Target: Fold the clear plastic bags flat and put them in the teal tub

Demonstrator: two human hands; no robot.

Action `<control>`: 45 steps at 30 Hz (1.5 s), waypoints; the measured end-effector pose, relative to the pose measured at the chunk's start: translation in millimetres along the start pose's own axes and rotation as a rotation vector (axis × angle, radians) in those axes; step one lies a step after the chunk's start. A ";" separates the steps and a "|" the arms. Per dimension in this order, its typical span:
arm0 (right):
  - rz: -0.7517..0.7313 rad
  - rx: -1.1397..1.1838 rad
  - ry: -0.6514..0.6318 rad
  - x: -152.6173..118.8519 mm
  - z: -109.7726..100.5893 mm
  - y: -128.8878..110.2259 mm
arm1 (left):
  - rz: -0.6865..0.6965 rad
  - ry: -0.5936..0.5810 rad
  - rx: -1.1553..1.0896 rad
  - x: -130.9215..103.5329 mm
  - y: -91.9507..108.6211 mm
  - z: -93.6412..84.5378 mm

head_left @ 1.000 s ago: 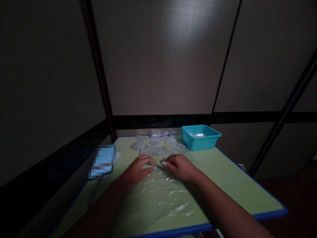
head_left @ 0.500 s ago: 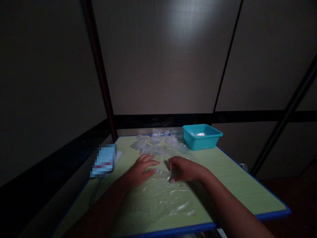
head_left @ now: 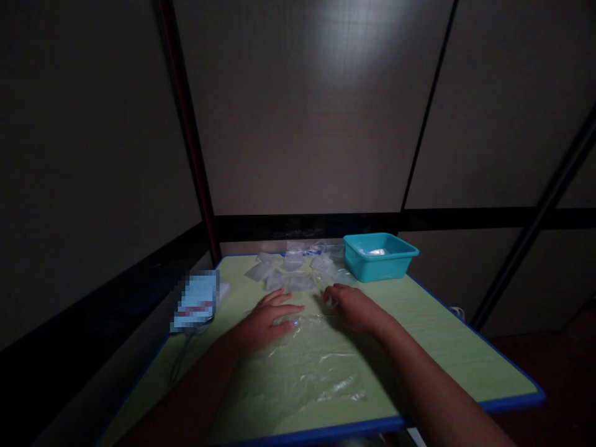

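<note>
Bag point(head_left: 321, 363): flat on the table point(head_left: 456, 347), on the near side of both hands; long axis unclear. Left hand point(head_left: 267, 321), nearer: fingers spread, no hold seen, thumb at the far edge. Right hand point(head_left: 354, 307): curled just beyond; hold cannot be told.

On your left, a blurred light-blue item point(head_left: 196, 301) lay at the table's point(head_left: 447, 338) edge, a cord point(head_left: 179, 357) beside it. You faced greyish panels point(head_left: 302, 136) crossed by a black band point(head_left: 307, 227).
</note>
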State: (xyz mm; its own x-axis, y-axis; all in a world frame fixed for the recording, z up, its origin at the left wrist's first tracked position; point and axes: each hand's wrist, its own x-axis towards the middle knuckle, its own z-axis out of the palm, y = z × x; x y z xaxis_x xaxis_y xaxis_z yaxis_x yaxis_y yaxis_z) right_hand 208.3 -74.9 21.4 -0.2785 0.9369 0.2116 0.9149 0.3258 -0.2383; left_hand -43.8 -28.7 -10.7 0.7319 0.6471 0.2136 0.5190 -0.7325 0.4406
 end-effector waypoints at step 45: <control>-0.154 0.180 -0.114 2.9 8.8 0.1 | -0.072 -0.131 0.147 -2.3 9.4 -6.2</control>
State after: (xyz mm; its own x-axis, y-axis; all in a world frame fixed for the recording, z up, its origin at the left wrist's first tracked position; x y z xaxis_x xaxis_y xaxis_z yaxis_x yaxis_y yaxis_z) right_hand 205.0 -71.0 13.7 -0.4505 0.8796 0.1530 0.7953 0.4732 -0.3789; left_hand -43.3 -35.8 -1.6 0.7368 0.6728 0.0664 0.6240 -0.7146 0.3163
